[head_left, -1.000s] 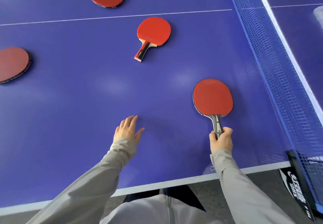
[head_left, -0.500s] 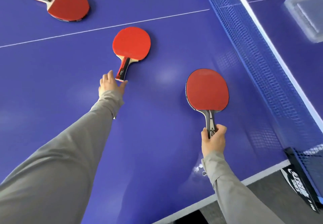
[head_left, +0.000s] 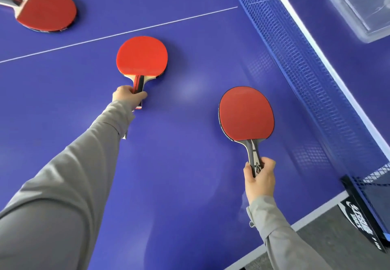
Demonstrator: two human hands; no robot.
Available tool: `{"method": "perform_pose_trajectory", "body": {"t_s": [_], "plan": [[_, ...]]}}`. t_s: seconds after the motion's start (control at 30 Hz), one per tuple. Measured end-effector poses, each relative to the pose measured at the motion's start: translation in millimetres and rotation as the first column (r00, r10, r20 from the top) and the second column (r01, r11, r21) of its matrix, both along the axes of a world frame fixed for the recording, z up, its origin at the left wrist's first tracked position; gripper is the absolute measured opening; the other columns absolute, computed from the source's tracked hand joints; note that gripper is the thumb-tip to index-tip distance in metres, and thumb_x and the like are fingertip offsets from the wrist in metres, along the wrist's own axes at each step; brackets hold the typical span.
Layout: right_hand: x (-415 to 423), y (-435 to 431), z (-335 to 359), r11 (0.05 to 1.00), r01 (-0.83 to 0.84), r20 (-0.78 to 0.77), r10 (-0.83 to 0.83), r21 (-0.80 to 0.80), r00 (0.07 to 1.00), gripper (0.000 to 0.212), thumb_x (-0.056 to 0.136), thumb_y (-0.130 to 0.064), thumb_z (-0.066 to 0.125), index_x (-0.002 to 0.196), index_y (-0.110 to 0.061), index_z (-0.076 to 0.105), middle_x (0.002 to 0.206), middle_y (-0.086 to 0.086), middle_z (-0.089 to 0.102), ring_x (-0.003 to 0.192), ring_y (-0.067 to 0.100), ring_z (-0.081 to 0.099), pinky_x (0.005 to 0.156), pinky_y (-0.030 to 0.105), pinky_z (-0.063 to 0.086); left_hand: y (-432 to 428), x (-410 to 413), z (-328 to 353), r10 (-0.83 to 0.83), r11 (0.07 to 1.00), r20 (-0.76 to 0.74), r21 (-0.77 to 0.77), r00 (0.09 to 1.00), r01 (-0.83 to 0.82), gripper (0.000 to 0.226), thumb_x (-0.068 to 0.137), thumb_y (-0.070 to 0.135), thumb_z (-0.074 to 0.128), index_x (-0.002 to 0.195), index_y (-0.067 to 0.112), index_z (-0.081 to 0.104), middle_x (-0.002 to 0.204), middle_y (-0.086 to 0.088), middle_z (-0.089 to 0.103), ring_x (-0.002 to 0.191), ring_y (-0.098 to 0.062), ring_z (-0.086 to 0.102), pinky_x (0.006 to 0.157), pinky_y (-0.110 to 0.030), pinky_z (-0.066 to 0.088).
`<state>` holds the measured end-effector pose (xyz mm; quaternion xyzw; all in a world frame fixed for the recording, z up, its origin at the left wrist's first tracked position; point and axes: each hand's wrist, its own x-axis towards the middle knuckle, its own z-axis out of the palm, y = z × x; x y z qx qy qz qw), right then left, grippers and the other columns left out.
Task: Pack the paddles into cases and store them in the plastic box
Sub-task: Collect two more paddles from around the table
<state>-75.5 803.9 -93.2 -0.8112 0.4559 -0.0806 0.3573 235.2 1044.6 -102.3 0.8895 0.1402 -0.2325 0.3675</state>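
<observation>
Left hand: on my feed the left hand is stretched well out over the table, clenched round the handle of the middle paddle.
Left fingers: the thumb lies across the red-and-black handle just below the blade. The handle's butt end pokes out under the hand, toward me.
Middle paddle: red face up, blade pointing away from the hand. It lies just short of the white line. I cannot tell whether the blade rests on the table or is raised off it.
Right hand: the right hand is close to the table's near edge, gripping the near paddle low on its grey handle.
Right fingers: the fingers wrap the handle's right side and the thumb presses its left. The whole blade stands clear beyond the fingertips.
Near paddle: red face up with a black rim, beside the net but apart from it. I cannot say if it touches the surface.
Far paddle: a third paddle lies red side up beyond the white line at the upper left, well away from both hands.
Plastic box: a clear plastic box sits on the other side of the net, at the upper right.
Other: grey sleeves cover both arms to the wrists, and a black net clamp grips the table edge at the right.
</observation>
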Motion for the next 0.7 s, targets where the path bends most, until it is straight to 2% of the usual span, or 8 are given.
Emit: {"method": "perform_pose_trajectory", "body": {"t_s": [0.1, 0.2, 0.27, 0.37, 0.5, 0.6, 0.7], "plan": [[-7, -1, 3, 1.0, -0.014, 0.019, 0.014, -0.002, 1.0, 0.025, 0.087, -0.013, 0.062, 0.102, -0.009, 0.042, 0.076, -0.008, 0.053, 0.066, 0.022, 0.054, 0.063, 0.032, 0.041, -3, -20, 7, 0.088, 0.985, 0.023, -0.148, 0.996, -0.084, 0.012, 0.074, 0.021, 0.056, 0.066, 0.016, 0.049, 0.054, 0.0, 0.05, 0.048, -0.019, 0.052, 0.057, -0.025, 0.046], [-15, 2, 7, 1.0, -0.03, 0.038, 0.03, 0.002, 0.999, 0.026, 0.087, -0.013, 0.062, 0.103, -0.009, 0.042, 0.078, -0.005, 0.055, 0.067, 0.022, 0.054, 0.064, 0.034, 0.043, -6, -66, 8, 0.14, 0.972, 0.042, -0.196, 0.989, -0.129, 0.013, 0.072, 0.019, 0.056, 0.067, 0.015, 0.045, 0.051, -0.001, 0.047, 0.043, -0.02, 0.047, 0.05, -0.024, 0.04], [-21, 4, 11, 0.999, -0.042, 0.052, 0.041, 0.014, 0.998, 0.026, 0.087, -0.013, 0.063, 0.102, -0.01, 0.042, 0.076, -0.01, 0.053, 0.066, 0.018, 0.054, 0.063, 0.033, 0.042, -10, -110, 8, 0.162, 0.969, 0.044, -0.194, 0.986, -0.15, 0.014, 0.067, 0.023, 0.056, 0.065, 0.015, 0.044, 0.048, -0.002, 0.047, 0.04, -0.019, 0.046, 0.044, -0.022, 0.038], [-38, 10, 14, 0.996, -0.069, 0.074, 0.065, 0.053, 0.995, 0.026, 0.086, -0.012, 0.064, 0.1, -0.013, 0.041, 0.076, -0.012, 0.052, 0.066, 0.005, 0.053, 0.059, 0.023, 0.037, -17, -193, 6, 0.21, 0.957, -0.001, -0.206, 0.978, -0.206, 0.018, 0.057, 0.03, 0.052, 0.063, 0.016, 0.042, 0.051, -0.004, 0.046, 0.043, -0.022, 0.043, 0.044, -0.025, 0.038], [-66, 22, 15, 0.988, -0.128, 0.076, 0.121, 0.088, 0.99, 0.027, 0.085, -0.011, 0.065, 0.102, -0.011, 0.043, 0.077, -0.005, 0.055, 0.068, 0.001, 0.053, 0.058, 0.011, 0.036, -32, -297, -3, 0.289, 0.926, -0.101, -0.223, 0.952, -0.305, 0.02, 0.057, 0.03, 0.054, 0.064, 0.017, 0.042, 0.053, -0.002, 0.044, 0.047, -0.022, 0.041, 0.044, -0.029, 0.039], [-85, 30, 15, 0.978, -0.169, 0.077, 0.161, 0.119, 0.984, 0.028, 0.085, -0.012, 0.065, 0.101, -0.014, 0.043, 0.078, -0.008, 0.054, 0.07, 0.0, 0.054, 0.058, 0.001, 0.036, -52, -347, -6, 0.343, 0.893, -0.176, -0.243, 0.923, -0.378, 0.019, 0.064, 0.028, 0.062, 0.065, 0.02, 0.045, 0.051, 0.003, 0.045, 0.047, -0.022, 0.043, 0.044, -0.028, 0.041], [-97, 39, 15, 0.97, -0.197, 0.057, 0.191, 0.139, 0.98, 0.029, 0.085, -0.012, 0.066, 0.106, -0.011, 0.046, 0.079, -0.013, 0.053, 0.069, -0.004, 0.056, 0.058, -0.002, 0.033, -68, -366, -7, 0.336, 0.899, -0.188, -0.23, 0.923, -0.373, 0.023, 0.075, 0.024, 0.069, 0.069, 0.022, 0.047, 0.055, 0.005, 0.049, 0.051, -0.023, 0.048, 0.047, -0.027, 0.044]]}}
